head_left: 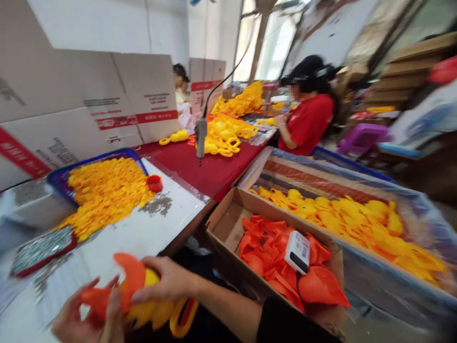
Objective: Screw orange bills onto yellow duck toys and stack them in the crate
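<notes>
Standing largest before me are the cardboard panels (143,76), then the plastic-lined bin (293,171) of yellow parts (342,214) and, beside it, the carton (230,224) of orange pieces (257,262). Smaller than these is what I hold, low at the near side of the white worktop (178,202) — a yellow body (153,312) with a looped end, and an orange piece (130,281) against it. My right hand (171,281) wraps the yellow body; my left hand (78,326) pinches an orange flap (98,305) between thumb and fingers (the same piece or another, I cannot tell).

I judge it all to be thin moulded plastic: light, smooth enough to slip a little, hardly fragile. The rounded body looks stiffer and gives the surest hold; the orange edges should flex under a hard pinch.

As for writing, the panels carry red bands and dark print, too blurred to read. The white device (299,250) lying on the orange pieces bears bluish lettering — smeared too, so no brand I can name.
</notes>
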Action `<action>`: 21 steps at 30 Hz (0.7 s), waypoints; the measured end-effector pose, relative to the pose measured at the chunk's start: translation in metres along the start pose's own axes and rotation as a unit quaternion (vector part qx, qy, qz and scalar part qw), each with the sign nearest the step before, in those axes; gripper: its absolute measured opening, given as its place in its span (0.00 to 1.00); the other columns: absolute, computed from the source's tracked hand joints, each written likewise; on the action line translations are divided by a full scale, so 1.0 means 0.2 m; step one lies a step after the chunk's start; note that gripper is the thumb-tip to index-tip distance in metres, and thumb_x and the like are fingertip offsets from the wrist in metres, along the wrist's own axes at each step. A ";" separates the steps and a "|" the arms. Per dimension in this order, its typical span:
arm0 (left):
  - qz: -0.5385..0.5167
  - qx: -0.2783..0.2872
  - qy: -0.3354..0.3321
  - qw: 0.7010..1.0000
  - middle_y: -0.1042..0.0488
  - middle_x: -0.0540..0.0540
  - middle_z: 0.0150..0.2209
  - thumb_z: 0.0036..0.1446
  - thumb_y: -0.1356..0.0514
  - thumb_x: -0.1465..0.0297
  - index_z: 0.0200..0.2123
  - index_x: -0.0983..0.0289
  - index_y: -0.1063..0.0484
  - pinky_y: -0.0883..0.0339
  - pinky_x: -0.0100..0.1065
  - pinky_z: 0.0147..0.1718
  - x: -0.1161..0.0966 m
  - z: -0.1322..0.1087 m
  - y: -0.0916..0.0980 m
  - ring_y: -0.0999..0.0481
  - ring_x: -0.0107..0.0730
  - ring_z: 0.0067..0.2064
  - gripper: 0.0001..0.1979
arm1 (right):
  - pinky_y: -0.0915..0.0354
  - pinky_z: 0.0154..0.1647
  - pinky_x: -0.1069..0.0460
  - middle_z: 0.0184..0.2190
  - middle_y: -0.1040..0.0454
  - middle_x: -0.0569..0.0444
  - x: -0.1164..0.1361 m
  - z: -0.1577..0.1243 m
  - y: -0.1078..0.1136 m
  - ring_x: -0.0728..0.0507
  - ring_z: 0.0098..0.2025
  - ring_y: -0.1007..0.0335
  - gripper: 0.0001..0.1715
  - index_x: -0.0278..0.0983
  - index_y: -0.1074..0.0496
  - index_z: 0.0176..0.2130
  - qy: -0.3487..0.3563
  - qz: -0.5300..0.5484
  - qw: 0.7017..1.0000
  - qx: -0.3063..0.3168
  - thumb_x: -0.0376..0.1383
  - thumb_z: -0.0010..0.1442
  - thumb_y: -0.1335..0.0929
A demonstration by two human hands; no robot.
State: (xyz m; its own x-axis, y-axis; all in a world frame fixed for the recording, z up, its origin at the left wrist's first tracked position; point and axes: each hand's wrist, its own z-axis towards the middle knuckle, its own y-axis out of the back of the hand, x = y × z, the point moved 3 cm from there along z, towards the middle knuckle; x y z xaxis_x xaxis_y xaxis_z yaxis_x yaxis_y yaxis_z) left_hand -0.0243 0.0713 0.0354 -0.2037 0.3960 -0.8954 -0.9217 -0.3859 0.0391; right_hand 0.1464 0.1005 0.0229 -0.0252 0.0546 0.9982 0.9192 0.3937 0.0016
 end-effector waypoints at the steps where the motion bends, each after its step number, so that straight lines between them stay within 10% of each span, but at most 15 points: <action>1: -0.002 -0.005 0.022 1.000 0.25 0.55 0.52 0.52 0.25 0.63 0.52 0.55 0.43 0.17 0.39 0.36 -0.01 0.00 -0.01 0.17 0.35 0.37 0.33 | 0.29 0.49 0.51 0.48 0.19 0.54 0.01 -0.01 0.00 0.41 0.48 0.24 0.40 0.38 0.22 0.52 0.002 0.027 1.000 -0.009 0.56 0.46 0.20; 11: -0.109 0.014 0.123 0.986 0.29 0.58 0.59 0.57 0.28 0.53 0.45 0.53 0.52 0.25 0.48 0.58 -0.01 0.01 -0.06 0.17 0.42 0.55 0.32 | 0.29 0.48 0.50 0.47 0.20 0.50 0.05 0.02 -0.01 0.42 0.46 0.24 0.30 0.35 0.24 0.50 -0.023 0.062 0.997 0.027 0.53 0.58 0.25; 21: -0.161 0.050 0.177 0.970 0.27 0.51 0.52 0.56 0.26 0.59 0.43 0.53 0.52 0.21 0.43 0.53 0.00 -0.02 0.02 0.16 0.38 0.51 0.33 | 0.28 0.46 0.50 0.45 0.20 0.50 0.05 0.03 -0.03 0.43 0.45 0.24 0.28 0.35 0.25 0.47 -0.049 0.072 0.996 0.027 0.53 0.57 0.25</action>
State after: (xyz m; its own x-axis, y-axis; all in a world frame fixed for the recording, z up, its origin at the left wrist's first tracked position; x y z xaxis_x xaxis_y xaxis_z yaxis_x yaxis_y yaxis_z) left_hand -0.0263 0.0672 0.0348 0.2091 0.1647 -0.9639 -0.9496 -0.2011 -0.2404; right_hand 0.1378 0.1030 0.0333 0.0650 0.2024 0.9771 0.8932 0.4248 -0.1474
